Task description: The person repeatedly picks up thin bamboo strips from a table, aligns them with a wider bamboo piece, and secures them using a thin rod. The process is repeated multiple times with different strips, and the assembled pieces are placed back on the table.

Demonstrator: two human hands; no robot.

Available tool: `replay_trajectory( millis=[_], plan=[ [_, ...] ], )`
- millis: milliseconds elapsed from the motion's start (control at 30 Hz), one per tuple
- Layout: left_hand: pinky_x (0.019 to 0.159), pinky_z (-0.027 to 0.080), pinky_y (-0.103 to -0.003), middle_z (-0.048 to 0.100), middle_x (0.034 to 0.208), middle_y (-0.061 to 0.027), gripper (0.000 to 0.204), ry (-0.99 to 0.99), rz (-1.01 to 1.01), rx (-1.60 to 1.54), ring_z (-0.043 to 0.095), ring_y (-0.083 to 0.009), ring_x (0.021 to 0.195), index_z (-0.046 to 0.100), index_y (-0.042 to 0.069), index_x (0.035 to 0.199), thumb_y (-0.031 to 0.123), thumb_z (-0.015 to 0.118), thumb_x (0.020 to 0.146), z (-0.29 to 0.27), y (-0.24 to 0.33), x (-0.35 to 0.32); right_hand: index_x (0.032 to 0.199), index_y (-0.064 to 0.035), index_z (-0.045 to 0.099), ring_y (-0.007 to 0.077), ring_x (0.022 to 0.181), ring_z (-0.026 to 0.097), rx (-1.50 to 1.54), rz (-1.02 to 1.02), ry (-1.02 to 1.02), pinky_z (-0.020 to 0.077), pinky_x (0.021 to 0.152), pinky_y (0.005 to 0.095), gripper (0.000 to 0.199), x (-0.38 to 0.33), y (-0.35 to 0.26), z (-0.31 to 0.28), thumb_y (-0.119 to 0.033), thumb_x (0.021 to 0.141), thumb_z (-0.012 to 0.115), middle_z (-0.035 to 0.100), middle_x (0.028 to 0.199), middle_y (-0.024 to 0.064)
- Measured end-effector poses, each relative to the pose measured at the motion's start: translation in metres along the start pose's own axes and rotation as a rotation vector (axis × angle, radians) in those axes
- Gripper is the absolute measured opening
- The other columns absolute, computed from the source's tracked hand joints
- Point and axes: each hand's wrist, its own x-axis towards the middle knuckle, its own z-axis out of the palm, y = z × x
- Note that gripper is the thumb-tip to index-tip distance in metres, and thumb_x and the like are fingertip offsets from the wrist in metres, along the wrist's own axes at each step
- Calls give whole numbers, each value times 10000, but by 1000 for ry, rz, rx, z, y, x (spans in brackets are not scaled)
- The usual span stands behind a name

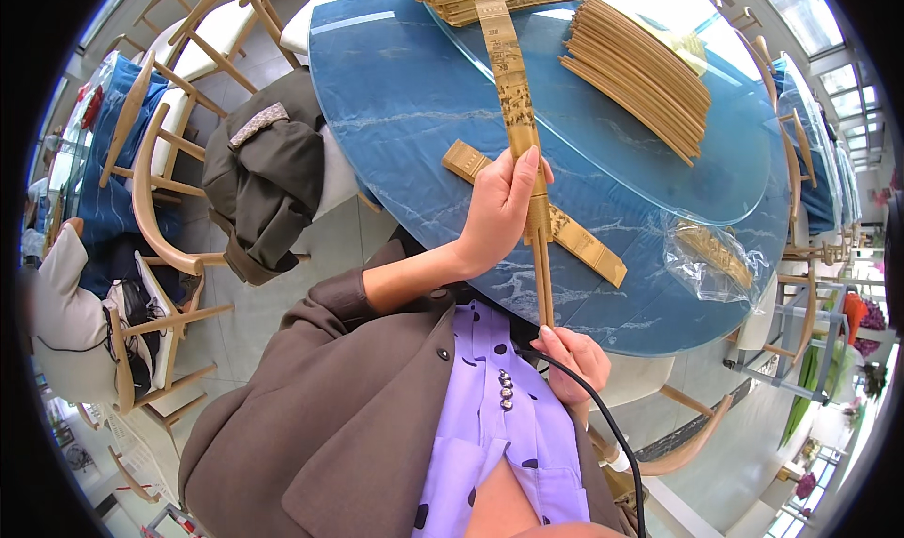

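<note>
A round blue table (414,96) with a glass turntable (659,176) is seen at 12 o'clock. Two stacks of bamboo slats (636,72) are laid on the glass, at 12 and 1 o'clock. A dark jacket (268,176) is draped over a chair at 9 o'clock. A long folded fan (516,105) is held lengthwise above the table edge, at centre. The fan's middle is wrapped by the left hand (499,213), fingers curled around it. Its lower tip is pinched by the right hand (574,359) at 5 o'clock. A second flat fan (579,237) is lying on the table beneath. A clear bag (716,256) is placed at 3 o'clock.
</note>
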Motion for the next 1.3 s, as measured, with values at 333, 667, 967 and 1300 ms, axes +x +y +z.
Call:
replay_trajectory(
  millis=[333, 667, 967, 1300],
  plan=[
    [556, 377, -279, 469, 647, -7, 377, 22, 35, -4, 442, -85, 596, 591, 35, 873, 293, 435, 1099, 8, 1, -12, 1002, -14, 762, 222, 719, 699, -54, -8, 24, 575, 632, 299, 377, -1, 2, 5, 3, 634, 841, 709, 881, 92],
    [585, 383, -260, 500, 687, 24, 400, -58, -93, -187, 457, -57, 644, 634, 35, 940, 324, 415, 1108, 0, 2, -4, 1011, 56, 751, 215, 739, 674, -4, 80, 95, 555, 605, 278, 406, -4, 1, 9, 147, 619, 802, 705, 884, 153],
    [619, 428, -297, 533, 704, -42, 399, -86, -2, 43, 519, -117, 653, 602, 21, 915, 310, 405, 1106, 10, 3, -24, 1012, 13, 745, 222, 672, 677, -99, 28, 90, 537, 574, 287, 354, 9, -2, 13, 37, 671, 837, 704, 872, 118],
    [606, 398, -248, 523, 711, 10, 427, -14, -82, -86, 466, -60, 655, 627, 34, 934, 343, 391, 1111, 1, 7, -6, 1023, -8, 746, 213, 671, 667, -100, 54, 121, 527, 567, 283, 364, 11, -2, 15, 35, 676, 844, 700, 871, 110]
  ],
)
